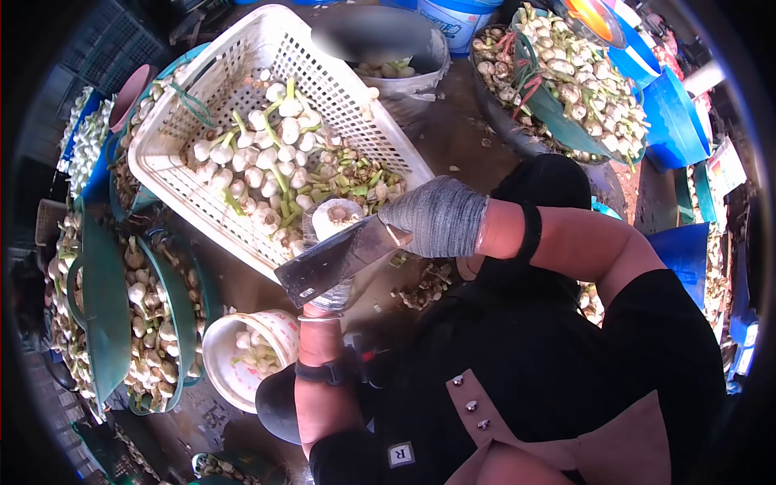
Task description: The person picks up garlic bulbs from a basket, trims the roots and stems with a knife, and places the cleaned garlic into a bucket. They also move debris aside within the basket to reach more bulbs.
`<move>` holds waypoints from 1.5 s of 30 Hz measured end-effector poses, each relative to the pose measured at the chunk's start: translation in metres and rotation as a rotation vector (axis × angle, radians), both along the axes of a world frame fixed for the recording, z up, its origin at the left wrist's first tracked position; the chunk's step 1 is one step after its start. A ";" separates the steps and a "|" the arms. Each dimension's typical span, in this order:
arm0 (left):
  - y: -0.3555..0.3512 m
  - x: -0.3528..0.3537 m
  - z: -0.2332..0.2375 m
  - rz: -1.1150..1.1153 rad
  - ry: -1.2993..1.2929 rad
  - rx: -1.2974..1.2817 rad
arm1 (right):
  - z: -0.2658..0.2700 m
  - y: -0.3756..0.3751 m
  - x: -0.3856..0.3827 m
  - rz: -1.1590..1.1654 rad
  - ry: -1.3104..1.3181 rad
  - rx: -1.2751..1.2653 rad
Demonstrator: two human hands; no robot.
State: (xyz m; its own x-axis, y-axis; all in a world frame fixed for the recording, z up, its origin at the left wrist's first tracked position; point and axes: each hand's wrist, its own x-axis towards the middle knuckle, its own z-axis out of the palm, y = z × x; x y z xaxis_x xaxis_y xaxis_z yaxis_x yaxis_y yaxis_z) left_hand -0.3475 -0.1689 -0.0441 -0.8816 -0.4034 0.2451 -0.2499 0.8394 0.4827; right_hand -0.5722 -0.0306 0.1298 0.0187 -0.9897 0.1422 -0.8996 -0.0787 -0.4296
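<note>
Head view: right hand (440, 217) clenched on the knife (335, 263), its blade crossing the left hand (330, 297), which grips 1 garlic bulb (335, 217) beside the basket (242, 65); a slip could cut those fingers.

A bulk garlic-trimming yard or market stall is shown. White garlic bulbs (242, 174) with cut green stalks are heaped in a large white plastic lattice basket (323, 81), in green plastic basins (105, 307) ranged along the left edge of the wet dark floor (461, 137), and in a dark round tub (495, 113) at its far right corner. Blue plastic crates (675, 121) are stacked just beside that tub.
</note>
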 end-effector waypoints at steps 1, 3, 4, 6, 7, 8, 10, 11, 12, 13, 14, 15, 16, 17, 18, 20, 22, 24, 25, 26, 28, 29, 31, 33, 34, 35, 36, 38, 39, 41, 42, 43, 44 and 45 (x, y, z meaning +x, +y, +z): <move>0.001 0.000 0.007 -0.019 -0.012 -0.068 | -0.004 -0.001 -0.002 0.008 0.012 -0.009; 0.004 -0.003 0.019 -0.058 -0.051 -0.186 | -0.017 -0.002 -0.009 0.023 -0.035 -0.028; 0.005 -0.008 0.028 -0.082 -0.074 -0.243 | -0.018 -0.003 -0.010 0.037 -0.080 -0.048; 0.010 -0.020 0.067 -0.100 -0.093 -0.301 | -0.010 -0.006 -0.012 0.041 -0.043 -0.059; 0.016 -0.034 0.108 -0.109 -0.064 -0.337 | -0.006 -0.008 -0.012 0.045 -0.008 -0.064; 0.019 -0.040 0.129 -0.117 -0.039 -0.372 | -0.031 -0.010 -0.035 0.044 -0.013 -0.065; 0.022 -0.038 0.140 -0.192 0.136 -0.393 | -0.102 -0.021 -0.098 -0.323 0.061 0.263; 0.030 -0.043 0.162 -0.170 0.286 -0.080 | -0.097 -0.023 -0.089 -0.337 0.048 0.254; 0.033 -0.046 0.157 -0.131 0.168 -0.259 | -0.080 -0.023 -0.079 -0.303 -0.325 0.094; 0.038 -0.047 0.150 -0.106 0.168 -0.245 | -0.061 -0.021 -0.063 -0.258 -0.704 -0.054; 0.036 -0.051 0.145 0.027 0.292 0.202 | -0.037 -0.024 -0.047 -0.387 -0.439 0.295; 0.032 -0.058 0.140 0.158 0.426 0.638 | -0.035 -0.026 -0.030 -0.476 -1.089 0.389; 0.033 -0.066 0.141 0.123 0.490 0.900 | -0.026 -0.024 -0.023 -0.395 -1.189 0.410; 0.029 -0.077 0.145 0.068 0.381 0.576 | -0.014 -0.019 -0.016 -0.322 -1.297 0.429; 0.032 -0.081 0.159 0.053 0.352 0.383 | -0.012 -0.018 -0.008 -0.359 -1.267 0.445; 0.029 -0.094 0.153 -0.016 0.357 0.163 | 0.018 -0.018 -0.005 -0.480 -1.325 0.525; 0.035 -0.106 0.150 0.060 0.470 0.166 | 0.022 -0.017 -0.018 -0.443 -1.366 0.335; 0.030 -0.104 0.151 -0.019 0.525 0.371 | 0.048 -0.022 -0.036 -0.363 -1.377 0.154; 0.025 -0.105 0.155 -0.019 0.527 0.376 | 0.053 -0.024 -0.045 -0.356 -1.329 0.198; 0.023 -0.109 0.159 -0.037 0.494 0.460 | 0.051 -0.024 -0.052 -0.298 -1.340 0.225; 0.026 -0.122 0.156 -0.107 0.372 1.027 | 0.038 -0.023 -0.056 -0.119 -1.311 0.160; 0.026 -0.131 0.154 -0.302 0.599 1.172 | 0.022 -0.024 -0.058 -0.106 -1.270 0.209; 0.015 -0.131 0.186 -0.333 0.255 -0.076 | 0.039 -0.034 -0.060 -0.375 -1.050 0.643; 0.023 -0.122 0.178 -0.214 0.297 0.438 | 0.023 -0.035 -0.057 -0.368 -0.809 0.478; 0.030 -0.119 0.193 -0.026 0.275 0.298 | 0.018 -0.036 -0.057 -0.353 -0.554 0.298; 0.034 -0.118 0.201 0.158 0.250 0.155 | 0.018 -0.032 -0.057 -0.354 -0.557 0.301; 0.031 -0.120 0.197 0.192 0.247 0.343 | 0.019 -0.027 -0.056 -0.325 -0.455 0.242; 0.014 -0.104 0.151 0.042 0.153 0.093 | 0.024 -0.016 -0.054 -0.268 -0.245 0.124; 0.010 -0.107 0.156 -0.107 0.058 -0.156 | 0.026 -0.012 -0.050 -0.271 -0.246 0.124; 0.013 -0.114 0.173 -0.093 0.215 -0.009 | 0.031 -0.006 -0.044 -0.123 -0.109 0.168; 0.015 -0.109 0.162 -0.057 0.188 0.008 | 0.032 -0.006 -0.044 -0.115 -0.088 0.284; 0.017 -0.103 0.151 -0.019 0.161 0.025 | 0.024 -0.004 -0.044 -0.119 -0.086 0.282; 0.018 -0.099 0.143 0.007 0.171 0.040 | 0.010 -0.001 -0.044 -0.075 -0.119 0.155; 0.019 -0.097 0.139 0.040 0.189 0.060 | 0.008 -0.001 -0.042 -0.029 -0.151 0.028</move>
State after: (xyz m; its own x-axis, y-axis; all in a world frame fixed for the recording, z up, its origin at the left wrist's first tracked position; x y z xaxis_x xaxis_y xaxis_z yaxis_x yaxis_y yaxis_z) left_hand -0.4441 -0.1500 0.0954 -0.8052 -0.4562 0.3788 -0.1828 0.7986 0.5734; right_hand -0.6143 -0.0315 0.1373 -0.0294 -0.9931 0.1139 -0.8260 -0.0400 -0.5622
